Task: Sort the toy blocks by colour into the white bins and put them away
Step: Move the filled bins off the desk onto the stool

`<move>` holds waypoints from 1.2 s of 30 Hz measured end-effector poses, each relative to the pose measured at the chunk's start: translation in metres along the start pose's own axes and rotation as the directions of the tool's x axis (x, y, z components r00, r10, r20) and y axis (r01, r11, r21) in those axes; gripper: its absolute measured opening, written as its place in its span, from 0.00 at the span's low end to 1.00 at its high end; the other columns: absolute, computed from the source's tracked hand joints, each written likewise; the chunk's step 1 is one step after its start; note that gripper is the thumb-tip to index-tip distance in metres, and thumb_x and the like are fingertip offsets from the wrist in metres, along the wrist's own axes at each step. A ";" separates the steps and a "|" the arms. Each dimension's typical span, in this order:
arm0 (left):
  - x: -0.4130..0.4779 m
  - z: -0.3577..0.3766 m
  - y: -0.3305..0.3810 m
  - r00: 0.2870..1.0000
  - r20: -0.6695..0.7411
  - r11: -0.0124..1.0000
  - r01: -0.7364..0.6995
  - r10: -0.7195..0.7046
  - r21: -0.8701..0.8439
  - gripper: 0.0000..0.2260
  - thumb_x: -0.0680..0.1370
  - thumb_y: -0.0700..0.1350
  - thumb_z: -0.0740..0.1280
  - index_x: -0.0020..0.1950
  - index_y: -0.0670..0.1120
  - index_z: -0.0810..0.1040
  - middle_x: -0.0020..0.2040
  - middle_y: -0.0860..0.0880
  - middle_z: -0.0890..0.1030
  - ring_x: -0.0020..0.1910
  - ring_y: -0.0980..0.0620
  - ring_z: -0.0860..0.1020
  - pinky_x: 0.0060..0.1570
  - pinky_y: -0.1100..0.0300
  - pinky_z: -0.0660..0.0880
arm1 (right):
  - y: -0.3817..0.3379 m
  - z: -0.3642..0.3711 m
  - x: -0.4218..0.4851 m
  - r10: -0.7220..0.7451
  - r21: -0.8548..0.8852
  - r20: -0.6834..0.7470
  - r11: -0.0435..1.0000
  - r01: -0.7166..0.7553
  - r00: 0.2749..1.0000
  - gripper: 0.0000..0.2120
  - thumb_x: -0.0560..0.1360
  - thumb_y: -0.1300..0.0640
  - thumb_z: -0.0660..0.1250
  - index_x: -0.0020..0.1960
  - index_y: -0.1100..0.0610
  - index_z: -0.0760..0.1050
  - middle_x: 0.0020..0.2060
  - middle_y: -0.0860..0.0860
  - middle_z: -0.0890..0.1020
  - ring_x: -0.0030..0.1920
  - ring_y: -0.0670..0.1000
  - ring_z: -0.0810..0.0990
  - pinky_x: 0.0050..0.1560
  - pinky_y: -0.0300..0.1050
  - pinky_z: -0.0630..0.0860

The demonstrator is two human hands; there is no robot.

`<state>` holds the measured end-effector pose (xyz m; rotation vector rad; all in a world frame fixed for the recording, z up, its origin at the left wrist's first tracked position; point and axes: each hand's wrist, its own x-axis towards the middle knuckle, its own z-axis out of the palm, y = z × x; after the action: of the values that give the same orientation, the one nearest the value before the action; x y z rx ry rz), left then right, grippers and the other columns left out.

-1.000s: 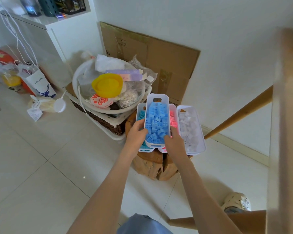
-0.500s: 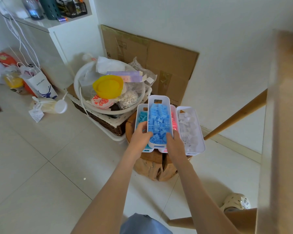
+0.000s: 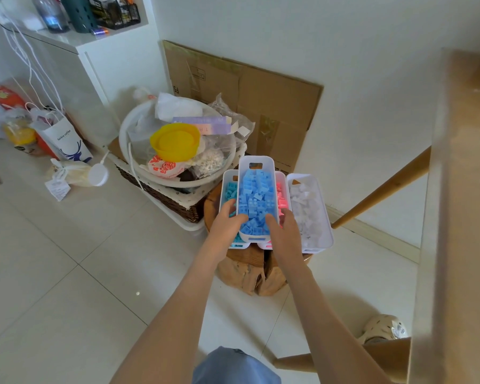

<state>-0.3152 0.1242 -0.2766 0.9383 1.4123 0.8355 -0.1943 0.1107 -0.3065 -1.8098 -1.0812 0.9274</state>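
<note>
On my far left the only writing I can read is "luckin coffee" over a blue deer head on the white paper bag (image 3: 64,139). It stands on the pale floor tiles (image 3: 53,273) beside a white cabinet (image 3: 75,70).

Next comes a white basin (image 3: 125,128) sitting in a wicker basket (image 3: 161,196), with a yellow bowl (image 3: 175,141) on top of the clutter. The orange print on the packet (image 3: 164,167) below the bowl and the letters on the purple-and-pink box (image 3: 203,125) are too small for me to read. A flattened cardboard sheet (image 3: 275,90) leans on the white wall; its printed marks are also illegible.

The bins sit on a wooden stump (image 3: 244,270). The teal bin (image 3: 225,178) and pink bin (image 3: 281,177) lie side by side. The blue bin (image 3: 257,162), full of blue blocks (image 3: 254,195), lies lengthwise over the seam between them. Whether its weight rests on them I cannot tell. A fourth bin (image 3: 316,246) of white blocks (image 3: 308,209) lies just beside the pink one.

My left hand (image 3: 226,227) grips the blue bin's near left wall, and my right hand (image 3: 286,234) grips its near right wall. Each thumb is hooked over the rim onto the blocks.

A wooden table (image 3: 460,189) and its slanted leg (image 3: 380,189) fill the right edge.

Against a second ago, both hands keep the same hold and the blue bin has barely shifted. The table edge now takes more of my view.
</note>
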 end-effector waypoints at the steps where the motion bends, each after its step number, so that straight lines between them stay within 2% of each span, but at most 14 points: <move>1: -0.001 0.000 0.002 1.000 0.001 1.000 -0.004 0.004 0.008 0.22 0.78 0.40 0.63 0.70 0.53 0.65 0.62 0.53 0.75 0.49 0.58 0.78 0.38 0.64 0.74 | 0.000 -0.001 -0.001 -0.012 -0.005 -0.015 1.000 0.012 1.000 0.21 0.77 0.48 0.60 0.68 0.53 0.62 0.61 0.51 0.73 0.59 0.50 0.74 0.55 0.49 0.78; 5: -0.014 -0.002 0.010 0.999 -0.018 0.996 -0.045 0.047 0.071 0.22 0.78 0.42 0.62 0.71 0.53 0.64 0.61 0.54 0.74 0.49 0.60 0.77 0.38 0.64 0.74 | -0.012 -0.006 -0.017 -0.083 -0.025 -0.071 0.996 0.082 0.994 0.20 0.77 0.52 0.60 0.67 0.54 0.63 0.61 0.51 0.71 0.60 0.50 0.72 0.57 0.50 0.76; 9: -0.037 -0.009 0.025 0.981 -0.133 0.979 -0.120 0.143 0.163 0.18 0.79 0.43 0.62 0.69 0.50 0.67 0.65 0.52 0.73 0.54 0.58 0.73 0.42 0.64 0.73 | -0.033 -0.006 -0.038 -0.123 -0.098 -0.154 0.989 0.109 0.980 0.20 0.77 0.55 0.61 0.68 0.54 0.64 0.63 0.52 0.71 0.64 0.51 0.69 0.65 0.50 0.70; 12: -0.070 -0.022 0.036 0.942 -0.242 0.952 -0.171 0.234 0.253 0.15 0.82 0.45 0.56 0.68 0.47 0.69 0.64 0.50 0.73 0.53 0.59 0.71 0.45 0.66 0.69 | -0.053 -0.002 -0.069 -0.163 -0.064 -0.124 0.986 0.156 0.979 0.20 0.78 0.56 0.61 0.68 0.55 0.64 0.65 0.51 0.70 0.65 0.51 0.68 0.66 0.51 0.69; 15: -0.099 -0.037 0.044 0.917 -0.296 0.941 -0.183 0.268 0.286 0.15 0.82 0.45 0.53 0.66 0.46 0.72 0.62 0.49 0.76 0.59 0.52 0.74 0.51 0.63 0.70 | -0.075 0.007 -0.097 -0.238 -0.002 -0.083 0.971 0.238 0.968 0.19 0.77 0.58 0.61 0.67 0.57 0.66 0.64 0.53 0.71 0.64 0.52 0.69 0.65 0.52 0.70; 17: -0.117 -0.048 0.047 0.917 -0.301 0.956 -0.206 0.263 0.209 0.13 0.82 0.44 0.54 0.62 0.46 0.74 0.59 0.47 0.78 0.58 0.49 0.77 0.54 0.58 0.74 | -0.091 0.009 -0.119 -0.277 0.035 -0.006 0.960 0.277 0.961 0.17 0.77 0.59 0.61 0.66 0.56 0.68 0.61 0.51 0.72 0.62 0.50 0.69 0.65 0.49 0.69; 19: -0.137 -0.056 0.052 0.931 -0.297 0.977 -0.208 0.212 0.044 0.13 0.81 0.41 0.53 0.57 0.46 0.76 0.54 0.45 0.81 0.53 0.48 0.79 0.48 0.55 0.78 | -0.109 0.006 -0.141 -0.316 0.088 0.087 0.947 0.309 0.945 0.15 0.77 0.60 0.60 0.63 0.56 0.70 0.57 0.49 0.73 0.59 0.48 0.70 0.63 0.46 0.69; 22: -0.165 -0.065 0.063 0.919 -0.327 0.966 -0.253 0.222 -0.056 0.13 0.78 0.37 0.55 0.53 0.45 0.78 0.48 0.44 0.82 0.44 0.50 0.81 0.34 0.62 0.75 | -0.135 -0.004 -0.171 -0.408 0.141 0.156 0.911 0.388 0.900 0.14 0.76 0.61 0.59 0.61 0.58 0.73 0.56 0.53 0.77 0.58 0.52 0.74 0.60 0.52 0.72; 27: -0.212 -0.050 0.100 0.832 -0.416 0.890 -0.444 0.366 -0.104 0.14 0.76 0.33 0.55 0.43 0.47 0.77 0.39 0.49 0.79 0.38 0.53 0.77 0.32 0.66 0.73 | -0.186 -0.052 -0.209 -0.527 0.219 0.236 0.847 0.484 0.816 0.14 0.75 0.65 0.57 0.56 0.59 0.77 0.50 0.53 0.80 0.51 0.50 0.78 0.51 0.42 0.75; 29: -0.225 -0.033 0.120 0.810 -0.406 0.856 -0.505 0.424 -0.114 0.14 0.77 0.33 0.55 0.43 0.46 0.77 0.39 0.49 0.79 0.38 0.53 0.77 0.33 0.66 0.73 | -0.201 -0.079 -0.215 -0.544 0.226 0.223 0.836 0.500 0.809 0.14 0.75 0.65 0.56 0.56 0.59 0.77 0.48 0.53 0.80 0.49 0.49 0.77 0.48 0.39 0.73; 31: -0.237 -0.013 0.137 0.815 -0.367 0.844 -0.521 0.448 -0.126 0.12 0.78 0.35 0.55 0.49 0.42 0.78 0.41 0.48 0.80 0.40 0.52 0.78 0.37 0.62 0.75 | -0.210 -0.110 -0.215 -0.572 0.214 0.179 0.817 0.536 0.800 0.13 0.75 0.65 0.57 0.55 0.59 0.77 0.48 0.53 0.80 0.48 0.48 0.77 0.45 0.36 0.73; 33: -0.243 0.013 0.151 0.815 -0.329 0.829 -0.542 0.477 -0.140 0.11 0.79 0.36 0.55 0.53 0.41 0.76 0.42 0.46 0.79 0.40 0.51 0.77 0.38 0.60 0.74 | -0.216 -0.138 -0.208 -0.597 0.165 0.148 0.801 0.576 0.788 0.12 0.75 0.65 0.58 0.53 0.58 0.77 0.47 0.53 0.80 0.46 0.48 0.77 0.38 0.29 0.72; 35: -0.246 0.049 0.166 0.822 -0.251 0.819 -0.554 0.511 -0.148 0.10 0.79 0.36 0.55 0.51 0.41 0.76 0.39 0.46 0.78 0.36 0.51 0.76 0.35 0.59 0.73 | -0.217 -0.179 -0.194 -0.600 0.084 0.110 0.800 0.594 0.793 0.12 0.75 0.64 0.58 0.55 0.58 0.76 0.46 0.52 0.80 0.44 0.48 0.77 0.34 0.25 0.70; 36: -0.245 0.063 0.171 0.834 -0.215 0.828 -0.542 0.509 -0.144 0.10 0.79 0.36 0.55 0.48 0.42 0.76 0.37 0.46 0.78 0.34 0.51 0.76 0.35 0.58 0.73 | -0.216 -0.194 -0.188 -0.593 0.044 0.102 0.805 0.592 0.799 0.12 0.76 0.62 0.58 0.57 0.57 0.75 0.46 0.52 0.79 0.45 0.49 0.78 0.35 0.25 0.70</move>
<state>-0.2430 -0.0287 -0.0224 1.1423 1.1848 1.4772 -0.1601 -0.0485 -0.0014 -1.2789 -1.5894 0.6429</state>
